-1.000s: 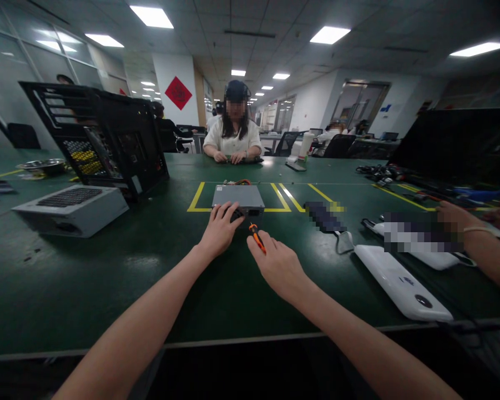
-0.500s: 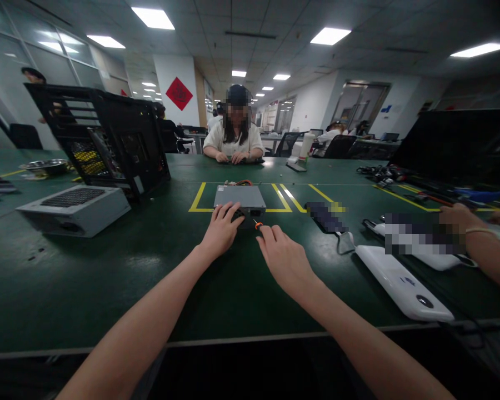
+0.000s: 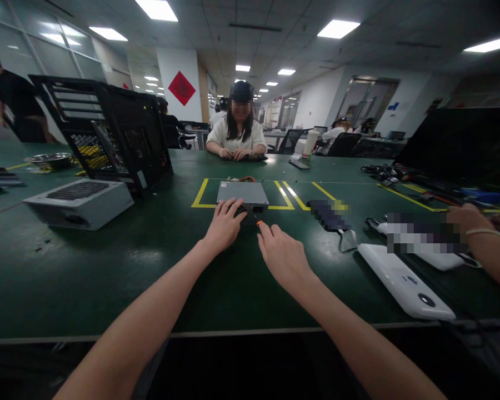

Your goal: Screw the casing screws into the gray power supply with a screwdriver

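Observation:
A small grey computer power supply unit [image 3: 250, 192] lies in front of me, its socket side facing me and its wires at the back. My left hand [image 3: 224, 223] grips its near left edge, fingers bent over the top and thumb low against the front. Closed around a screwdriver [image 3: 259, 223] is my right hand [image 3: 284, 251]. The tool's orange collar shows at my fingertips, and its thin shaft points at the front face below the socket. My fingers hide most of the handle, and the exact tip contact is too small to tell.
A larger power supply [image 3: 83, 205] and a black computer case [image 3: 108, 133] stand left. White power banks [image 3: 404, 278] and a phone [image 3: 329, 215] lie right. Another person's hand [image 3: 469, 222] is at the right edge. Someone sits opposite. Yellow tape [image 3: 200, 194] marks the table.
The view has shifted slightly. Both my hands keep their places at the power supply, with the screwdriver still in the right. A person at the far left has moved further left.

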The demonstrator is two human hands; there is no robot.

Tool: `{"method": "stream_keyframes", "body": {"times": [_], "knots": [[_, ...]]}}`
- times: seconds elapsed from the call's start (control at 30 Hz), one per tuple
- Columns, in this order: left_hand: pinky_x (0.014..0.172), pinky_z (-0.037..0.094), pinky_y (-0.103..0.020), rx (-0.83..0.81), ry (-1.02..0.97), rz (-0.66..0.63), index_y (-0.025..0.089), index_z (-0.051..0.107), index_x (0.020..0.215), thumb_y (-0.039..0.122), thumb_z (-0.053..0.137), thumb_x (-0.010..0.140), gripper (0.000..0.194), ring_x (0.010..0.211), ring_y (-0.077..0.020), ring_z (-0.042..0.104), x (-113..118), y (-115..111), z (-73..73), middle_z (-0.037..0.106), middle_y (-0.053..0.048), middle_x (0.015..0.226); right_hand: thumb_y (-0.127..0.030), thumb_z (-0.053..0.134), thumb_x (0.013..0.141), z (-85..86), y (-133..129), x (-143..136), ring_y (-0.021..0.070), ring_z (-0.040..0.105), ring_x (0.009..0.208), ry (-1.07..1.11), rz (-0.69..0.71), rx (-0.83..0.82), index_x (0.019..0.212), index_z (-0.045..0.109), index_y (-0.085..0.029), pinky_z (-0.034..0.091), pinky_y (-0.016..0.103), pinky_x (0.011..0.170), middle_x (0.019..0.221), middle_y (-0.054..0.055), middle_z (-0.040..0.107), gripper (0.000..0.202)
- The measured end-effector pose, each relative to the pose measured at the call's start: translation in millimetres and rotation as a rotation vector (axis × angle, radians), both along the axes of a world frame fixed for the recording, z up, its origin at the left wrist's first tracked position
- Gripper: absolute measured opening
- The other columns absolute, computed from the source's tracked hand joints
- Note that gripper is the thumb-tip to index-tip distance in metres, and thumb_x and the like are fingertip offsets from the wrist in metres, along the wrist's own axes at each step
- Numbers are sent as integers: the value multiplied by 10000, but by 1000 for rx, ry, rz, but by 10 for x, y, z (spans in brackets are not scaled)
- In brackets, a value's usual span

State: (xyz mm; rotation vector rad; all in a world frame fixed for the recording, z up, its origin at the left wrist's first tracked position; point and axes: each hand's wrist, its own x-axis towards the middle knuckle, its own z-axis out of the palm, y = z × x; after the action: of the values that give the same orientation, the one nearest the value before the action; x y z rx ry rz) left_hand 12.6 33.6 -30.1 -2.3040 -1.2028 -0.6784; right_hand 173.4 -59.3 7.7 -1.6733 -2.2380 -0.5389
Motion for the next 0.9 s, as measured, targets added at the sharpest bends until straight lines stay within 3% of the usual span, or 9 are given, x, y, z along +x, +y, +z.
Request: {"method": "stream_keyframes", "body": {"times": [0.13,0.33,0.47,0.57,0.7,0.73,0.8,0.9], "knots": [[1076,238,-477,-4,-6,0,204,593,1148,140,459,811,369,1284,-279,318,6,3,2,392,-93,1390,-281,414,910,5,1,-23,208,631,707,53,-34,-113,1145,466,-126,468,270,509,866,94,610,286],[1075,241,-477,-1,-20,10,209,601,1133,137,456,815,357,1284,-271,317,19,0,-5,399,-84,1386,-137,370,892,79,-12,-47,231,601,828,8,-47,-102,1101,496,-108,457,265,510,1046,154,507,246],[1076,242,-476,5,-23,11,214,604,1131,141,444,827,351,1278,-263,323,25,-12,6,409,-76,1378,-200,357,909,63,59,40,215,599,746,175,-104,-157,1060,517,-105,435,289,536,1013,151,502,239],[1072,246,-479,-1,-37,5,207,607,1129,141,450,823,350,1270,-269,329,31,-25,19,419,-87,1367,-182,389,901,-24,168,123,181,572,722,497,-64,-282,1022,535,-127,411,273,566,913,109,544,198],[1066,247,-487,3,-46,0,204,611,1120,146,455,821,343,1264,-277,335,40,-24,14,423,-92,1362,-125,533,829,-154,269,78,78,444,506,1518,-15,-625,995,488,-196,269,157,396,658,-30,509,186],[1066,246,-487,5,-49,1,207,613,1115,149,454,823,338,1263,-276,335,41,-22,11,423,-89,1362,-120,567,804,-173,275,36,62,408,463,1681,-26,-681,958,476,-196,221,145,358,636,-49,491,194],[1066,248,-483,10,-53,3,209,615,1108,155,450,827,330,1262,-274,337,41,-18,4,425,-84,1359,-100,585,781,-186,271,-61,41,376,425,1850,-44,-757,846,466,-174,171,130,319,609,-62,460,154],[1065,254,-474,13,-55,4,209,610,1114,155,443,831,333,1261,-268,340,40,-15,-1,427,-82,1358,-108,504,837,-155,247,-181,23,392,426,2003,-61,-824,717,447,-152,205,103,311,580,-55,431,141]]}}
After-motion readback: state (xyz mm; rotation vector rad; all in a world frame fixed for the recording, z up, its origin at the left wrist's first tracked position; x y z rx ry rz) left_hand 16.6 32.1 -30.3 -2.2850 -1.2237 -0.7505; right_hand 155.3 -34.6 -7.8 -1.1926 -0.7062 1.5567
